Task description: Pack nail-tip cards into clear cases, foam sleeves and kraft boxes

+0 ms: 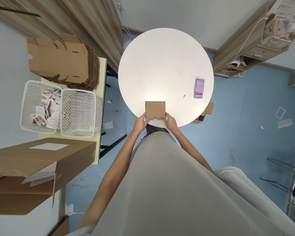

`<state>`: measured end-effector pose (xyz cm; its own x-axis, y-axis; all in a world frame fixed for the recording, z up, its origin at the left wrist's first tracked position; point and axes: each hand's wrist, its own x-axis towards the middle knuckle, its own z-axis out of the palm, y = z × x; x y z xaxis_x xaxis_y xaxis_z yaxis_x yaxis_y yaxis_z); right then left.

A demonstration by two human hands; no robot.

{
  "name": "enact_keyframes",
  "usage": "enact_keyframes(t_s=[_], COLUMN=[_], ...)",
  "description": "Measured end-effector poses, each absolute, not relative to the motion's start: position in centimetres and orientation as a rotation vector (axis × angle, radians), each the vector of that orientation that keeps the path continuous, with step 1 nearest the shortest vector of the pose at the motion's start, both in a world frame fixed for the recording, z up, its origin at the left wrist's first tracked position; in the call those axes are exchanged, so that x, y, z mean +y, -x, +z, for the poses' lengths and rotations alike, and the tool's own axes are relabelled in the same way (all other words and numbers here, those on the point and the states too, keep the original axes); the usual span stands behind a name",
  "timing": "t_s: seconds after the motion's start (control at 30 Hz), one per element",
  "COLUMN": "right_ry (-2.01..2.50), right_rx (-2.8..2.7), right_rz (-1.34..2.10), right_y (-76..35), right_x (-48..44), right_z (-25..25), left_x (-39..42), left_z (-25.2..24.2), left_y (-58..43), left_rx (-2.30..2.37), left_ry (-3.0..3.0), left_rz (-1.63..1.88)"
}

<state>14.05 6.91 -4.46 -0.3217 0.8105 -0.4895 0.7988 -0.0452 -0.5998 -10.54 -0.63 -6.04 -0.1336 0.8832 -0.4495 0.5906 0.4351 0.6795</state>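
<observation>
A small brown cardboard box (155, 109), its lid folded down, lies at the near edge of the round white table (162, 72). My left hand (140, 124) grips its near left corner, with the thumb pointing in toward the front edge. On the opposite corner, my right hand (170, 122) holds the box in the same way. Fingers of both hands are partly hidden behind the box sides. A blurred purple item (199, 88) rests on the right part of the table.
On the left, a pale yellow table (102, 75) carries stacked flat cardboard blanks (59, 60), a white basket of small packets (27, 108), another of clear plastic items (94, 111), and a large carton (73, 154). An open cardboard box (203, 114) stands below the round table's right edge.
</observation>
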Motion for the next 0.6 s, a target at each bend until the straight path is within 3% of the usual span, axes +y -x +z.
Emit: enact_keyframes(t_s=[0.6], right_ry=[2.021], right_rx=[-2.045], right_rz=[1.301], right_y=[-13.2], right_x=[7.1], right_z=[-6.6], left_x=[0.2], left_z=[-9.7], left_y=[8.6], left_rx=[1.965], left_ry=[-0.973], left_rz=[0.558])
